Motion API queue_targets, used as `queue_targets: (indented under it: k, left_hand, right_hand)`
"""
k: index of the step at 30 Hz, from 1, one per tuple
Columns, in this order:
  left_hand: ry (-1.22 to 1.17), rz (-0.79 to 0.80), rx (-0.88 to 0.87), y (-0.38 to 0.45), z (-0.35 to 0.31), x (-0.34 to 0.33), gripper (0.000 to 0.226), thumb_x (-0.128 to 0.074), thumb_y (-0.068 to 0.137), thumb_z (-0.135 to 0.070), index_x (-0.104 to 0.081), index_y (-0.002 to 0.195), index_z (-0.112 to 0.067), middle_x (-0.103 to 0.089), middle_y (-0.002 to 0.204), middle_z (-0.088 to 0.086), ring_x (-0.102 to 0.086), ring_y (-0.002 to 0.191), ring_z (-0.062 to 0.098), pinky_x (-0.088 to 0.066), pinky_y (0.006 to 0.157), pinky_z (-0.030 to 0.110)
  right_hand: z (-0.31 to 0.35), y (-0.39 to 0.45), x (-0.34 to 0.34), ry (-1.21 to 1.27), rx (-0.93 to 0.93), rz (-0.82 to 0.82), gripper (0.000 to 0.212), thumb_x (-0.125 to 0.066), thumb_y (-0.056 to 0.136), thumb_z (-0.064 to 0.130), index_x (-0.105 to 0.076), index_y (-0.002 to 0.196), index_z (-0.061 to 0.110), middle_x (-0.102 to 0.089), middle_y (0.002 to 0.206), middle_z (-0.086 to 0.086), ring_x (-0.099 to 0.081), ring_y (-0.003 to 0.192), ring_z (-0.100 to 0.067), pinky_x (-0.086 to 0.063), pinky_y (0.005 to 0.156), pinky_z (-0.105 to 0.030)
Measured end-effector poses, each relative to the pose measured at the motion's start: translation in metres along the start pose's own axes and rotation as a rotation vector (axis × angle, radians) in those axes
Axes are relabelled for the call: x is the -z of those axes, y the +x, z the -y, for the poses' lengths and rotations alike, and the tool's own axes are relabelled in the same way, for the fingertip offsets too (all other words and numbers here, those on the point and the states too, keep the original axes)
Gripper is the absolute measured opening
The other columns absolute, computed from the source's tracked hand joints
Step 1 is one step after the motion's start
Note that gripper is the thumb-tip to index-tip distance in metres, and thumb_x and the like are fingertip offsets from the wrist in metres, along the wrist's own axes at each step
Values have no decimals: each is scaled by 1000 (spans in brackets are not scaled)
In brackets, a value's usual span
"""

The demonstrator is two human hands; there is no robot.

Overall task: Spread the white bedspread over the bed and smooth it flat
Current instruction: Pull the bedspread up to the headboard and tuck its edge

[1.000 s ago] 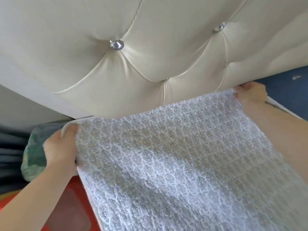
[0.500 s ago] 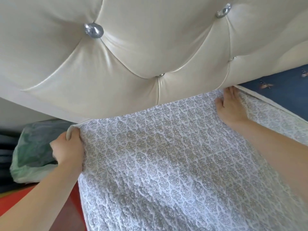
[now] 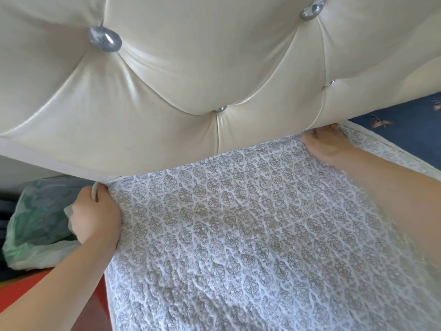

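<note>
The white bedspread (image 3: 238,230), quilted with a grey leaf-like pattern, covers the bed from the foot of the headboard down to the frame's lower edge. My left hand (image 3: 95,216) grips its upper left corner, fingers curled around the hem at the bed's left edge. At the top right, my right hand (image 3: 327,144) lies on the cloth with its fingertips pushed into the gap under the headboard. Small wrinkles run across the bedspread's lower middle.
A cream tufted headboard (image 3: 179,75) with silver buttons fills the upper half. A green-and-white plastic bag (image 3: 35,225) lies left of the bed, above a red surface (image 3: 93,314). A blue patterned cloth (image 3: 405,137) shows at the far right.
My right hand has slid up from lying flat on the cloth to the headboard gap, fingertips tucked in. The left hand keeps its hold on the corner. The view has moved closer.
</note>
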State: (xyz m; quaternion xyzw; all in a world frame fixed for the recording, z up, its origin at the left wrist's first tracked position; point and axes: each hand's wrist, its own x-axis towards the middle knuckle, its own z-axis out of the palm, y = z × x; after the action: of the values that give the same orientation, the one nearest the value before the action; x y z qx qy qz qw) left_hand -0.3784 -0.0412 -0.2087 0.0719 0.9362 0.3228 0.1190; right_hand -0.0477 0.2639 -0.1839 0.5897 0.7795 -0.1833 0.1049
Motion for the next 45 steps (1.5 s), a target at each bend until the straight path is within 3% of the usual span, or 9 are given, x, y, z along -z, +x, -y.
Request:
queue_targets:
  k: [4,6,11,16,20,27,37,45]
  left_hand:
    - [57,-8,-43,-2,0,-2,30,-35,102,-29,-51,88,-8,-53,84,16,-53,87,39,-38,73,43]
    - [66,-15,-38,0,1,-3,33,-35,103,-31,-56,96,-7,-54,87,15,-54,93,41,-38,74,44]
    - [66,-24,-30,-3,1,-2,35,-33,104,-31,-56,102,-4,-53,89,15,-51,86,36,-36,73,41]
    - [80,-38,-19,-6,-3,-2,34,-32,105,-29,-52,102,-2,-52,91,17,-47,83,33,-34,71,42]
    - [109,-41,-24,-9,-6,-3,33,-30,106,-30,-51,108,-4,-58,98,23,-54,96,43,-34,73,44]
    - [173,-27,-47,-15,-13,1,37,-26,107,-32,-48,119,-5,-61,111,32,-57,101,49,-36,73,46]
    - [176,-40,-70,-14,-7,-4,36,-26,107,-31,-46,122,-6,-60,113,33,-56,102,49,-33,71,46]
    - [179,-32,-62,-12,-5,-5,36,-23,108,-30,-46,118,-5,-61,109,33,-58,101,47,-33,71,43]
  right_hand:
    - [1,2,-8,-24,4,-96,88,-1,84,58,-5,155,6,-6,164,-14,-6,150,-29,-6,122,-43]
    - [3,1,-12,-41,-58,-110,88,0,84,55,-1,155,4,-1,164,-15,-2,151,-28,-3,122,-44]
    - [35,-35,-31,-72,-135,-105,69,-15,99,39,6,154,3,10,163,-14,9,150,-30,2,121,-47]
    - [42,-39,-31,-107,-112,-69,77,-16,97,51,4,155,5,9,163,-14,11,150,-33,4,121,-48]
    - [47,-27,-22,-79,-138,10,81,-16,94,56,6,155,8,11,164,-11,14,149,-33,6,121,-50]
    - [76,-52,-22,10,-164,42,81,-26,94,47,15,154,10,22,162,-7,19,148,-34,8,119,-53]
    - [97,-44,-30,-15,-139,35,96,-42,81,39,11,154,8,17,163,-9,18,147,-37,10,119,-53]
    - [116,-68,-36,19,-67,51,93,-43,86,38,13,154,8,17,162,-11,17,148,-37,6,120,-53]
